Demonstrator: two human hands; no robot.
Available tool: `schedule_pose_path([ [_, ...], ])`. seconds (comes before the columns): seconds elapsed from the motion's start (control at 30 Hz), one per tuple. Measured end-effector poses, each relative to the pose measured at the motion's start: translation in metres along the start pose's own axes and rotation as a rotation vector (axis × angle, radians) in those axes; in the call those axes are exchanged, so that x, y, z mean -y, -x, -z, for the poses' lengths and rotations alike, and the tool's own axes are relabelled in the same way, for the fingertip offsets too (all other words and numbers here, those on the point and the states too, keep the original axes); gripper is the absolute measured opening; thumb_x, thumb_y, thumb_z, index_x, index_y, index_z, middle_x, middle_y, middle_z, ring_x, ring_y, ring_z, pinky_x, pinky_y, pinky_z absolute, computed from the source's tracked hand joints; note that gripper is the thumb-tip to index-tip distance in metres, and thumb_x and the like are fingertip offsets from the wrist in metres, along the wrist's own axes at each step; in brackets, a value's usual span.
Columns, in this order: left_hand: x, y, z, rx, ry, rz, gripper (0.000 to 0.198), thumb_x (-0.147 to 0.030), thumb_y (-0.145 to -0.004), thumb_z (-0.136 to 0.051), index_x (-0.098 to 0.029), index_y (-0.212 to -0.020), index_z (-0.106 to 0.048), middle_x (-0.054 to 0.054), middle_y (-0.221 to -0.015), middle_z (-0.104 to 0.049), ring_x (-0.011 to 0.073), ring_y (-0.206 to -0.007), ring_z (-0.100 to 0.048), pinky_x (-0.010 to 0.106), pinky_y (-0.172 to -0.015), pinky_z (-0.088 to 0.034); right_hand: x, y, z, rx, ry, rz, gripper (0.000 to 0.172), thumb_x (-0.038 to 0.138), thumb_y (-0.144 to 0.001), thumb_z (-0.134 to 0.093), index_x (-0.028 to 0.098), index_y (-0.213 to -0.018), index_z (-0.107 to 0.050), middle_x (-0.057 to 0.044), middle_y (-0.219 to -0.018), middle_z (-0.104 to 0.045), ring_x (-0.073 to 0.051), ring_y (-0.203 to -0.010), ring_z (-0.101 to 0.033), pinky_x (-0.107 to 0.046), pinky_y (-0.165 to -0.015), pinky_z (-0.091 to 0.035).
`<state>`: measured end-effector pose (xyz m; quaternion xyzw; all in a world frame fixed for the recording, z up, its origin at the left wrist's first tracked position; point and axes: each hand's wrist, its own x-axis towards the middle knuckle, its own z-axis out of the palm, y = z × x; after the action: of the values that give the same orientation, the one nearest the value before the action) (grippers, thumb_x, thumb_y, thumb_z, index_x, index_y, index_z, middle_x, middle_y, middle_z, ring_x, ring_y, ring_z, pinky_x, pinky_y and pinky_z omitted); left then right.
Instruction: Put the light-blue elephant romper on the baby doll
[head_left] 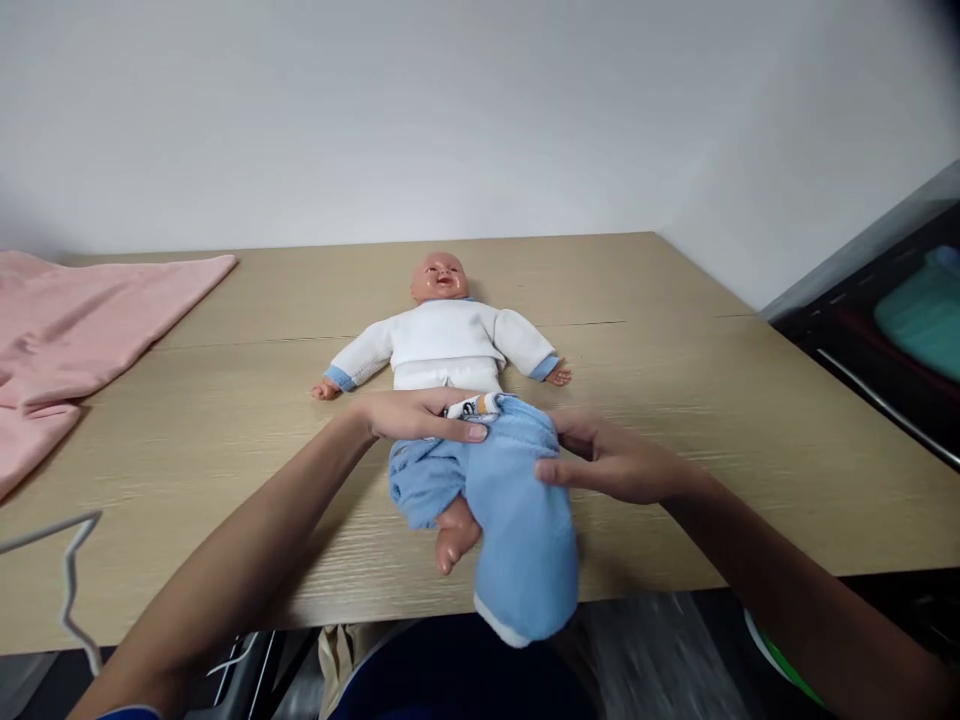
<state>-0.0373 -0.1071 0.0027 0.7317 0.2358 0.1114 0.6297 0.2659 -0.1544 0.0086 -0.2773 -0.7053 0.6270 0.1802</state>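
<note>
A baby doll (442,335) in a white top lies on its back on the wooden table (675,400), head toward the wall. Light blue trousers (510,510) cover its lower body; one bare foot (452,545) sticks out of the left leg, and the other trouser leg hangs over the table's front edge. My left hand (420,415) grips the waistband at the doll's left hip, fingers closed on the cloth. At the right hip my right hand (607,460) pinches the blue waistband too.
A pink cloth (67,340) lies spread on the table's far left. A white wire hanger (71,570) pokes over the front left edge. A dark shelf (892,330) with a teal item stands to the right. The white wall runs behind the table.
</note>
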Motion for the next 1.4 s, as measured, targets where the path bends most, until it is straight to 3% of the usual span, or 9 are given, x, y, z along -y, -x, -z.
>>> schedule_pose_path([
  [0.2,0.021,-0.004,-0.005,0.097,0.258,0.032,0.080,-0.077,-0.072,-0.097,-0.022,-0.127,-0.079,0.006,-0.111,-0.085,0.0328,-0.116,-0.078,0.048,-0.114,-0.061,-0.012,-0.017,-0.004,-0.210,-0.156,-0.053,0.054,0.071,-0.102,-0.075,0.021,-0.122,-0.076,-0.003,-0.102,-0.072,-0.016,-0.087,-0.064,-0.026,-0.076,-0.054],
  [0.37,0.023,-0.007,0.000,0.182,0.226,-0.017,0.066,-0.069,-0.076,-0.098,-0.019,-0.116,-0.084,0.006,-0.103,-0.085,0.0299,-0.108,-0.079,0.043,-0.110,-0.063,-0.003,-0.017,0.002,0.206,-0.052,-0.134,0.049,0.066,-0.095,-0.085,0.018,-0.093,-0.074,0.002,-0.081,-0.060,-0.014,-0.074,-0.054,-0.026,-0.065,-0.046],
  [0.47,0.024,-0.005,0.001,0.152,0.201,-0.023,0.061,-0.073,-0.080,-0.095,-0.020,-0.108,-0.084,0.008,-0.113,-0.085,0.0304,-0.108,-0.079,0.046,-0.110,-0.063,0.000,-0.012,0.002,0.179,-0.020,-0.102,0.040,0.058,-0.097,-0.086,0.020,-0.091,-0.074,0.002,-0.082,-0.061,-0.016,-0.077,-0.055,-0.028,-0.070,-0.049],
  [0.7,0.043,0.001,-0.004,-0.125,0.429,0.061,0.063,-0.069,-0.076,-0.100,-0.021,-0.112,-0.082,0.007,-0.107,-0.085,0.0262,-0.101,-0.081,0.043,-0.101,-0.065,-0.029,-0.020,-0.017,-0.211,-0.351,-0.038,0.051,0.068,-0.095,-0.086,0.022,-0.115,-0.077,-0.003,-0.106,-0.076,-0.018,-0.093,-0.068,-0.031,-0.088,-0.058],
  [0.83,0.056,-0.003,-0.005,-0.111,0.431,0.015,0.071,-0.075,-0.078,-0.095,-0.019,-0.119,-0.082,0.010,-0.108,-0.086,0.0279,-0.105,-0.082,0.040,-0.099,-0.063,-0.035,-0.025,-0.022,-0.188,-0.474,-0.101,0.053,0.069,-0.093,-0.087,0.023,-0.117,-0.078,-0.004,-0.105,-0.078,-0.016,-0.089,-0.068,-0.026,-0.080,-0.056],
  [0.97,0.057,-0.005,-0.003,-0.026,0.420,-0.003,0.094,-0.085,-0.060,-0.098,-0.016,-0.123,-0.082,0.013,-0.109,-0.087,0.0345,-0.107,-0.082,0.045,-0.099,-0.065,-0.024,-0.025,-0.015,-0.028,-0.267,-0.117,0.066,0.077,-0.087,-0.088,0.018,-0.115,-0.079,-0.004,-0.102,-0.077,-0.017,-0.085,-0.066,-0.027,-0.076,-0.053],
  [1.07,0.050,-0.006,-0.001,0.042,0.398,0.002,0.092,-0.074,-0.055,-0.106,-0.017,-0.123,-0.083,0.011,-0.109,-0.088,0.0334,-0.104,-0.082,0.044,-0.100,-0.066,-0.013,-0.022,-0.013,0.044,-0.133,-0.162,0.055,0.069,-0.087,-0.092,0.018,-0.103,-0.078,0.000,-0.090,-0.073,-0.016,-0.079,-0.062,-0.028,-0.074,-0.050],
  [1.2,0.047,-0.008,0.001,0.042,0.343,-0.034,0.070,-0.067,-0.064,-0.107,-0.018,-0.108,-0.084,0.007,-0.099,-0.088,0.0294,-0.099,-0.082,0.041,-0.100,-0.066,-0.011,-0.020,-0.021,-0.080,-0.140,-0.126,0.047,0.064,-0.094,-0.089,0.019,-0.096,-0.078,0.000,-0.089,-0.074,-0.016,-0.080,-0.064,-0.029,-0.078,-0.052],
  [1.4,0.057,-0.007,-0.003,-0.084,0.385,-0.047,0.062,-0.071,-0.074,-0.099,-0.016,-0.097,-0.081,0.008,-0.087,-0.082,0.0227,-0.082,-0.075,0.033,-0.082,-0.062,-0.017,-0.022,-0.039,-0.215,-0.498,-0.027,0.052,0.070,-0.095,-0.085,0.020,-0.109,-0.081,-0.008,-0.113,-0.081,-0.024,-0.110,-0.075,-0.039,-0.109,-0.056],
])
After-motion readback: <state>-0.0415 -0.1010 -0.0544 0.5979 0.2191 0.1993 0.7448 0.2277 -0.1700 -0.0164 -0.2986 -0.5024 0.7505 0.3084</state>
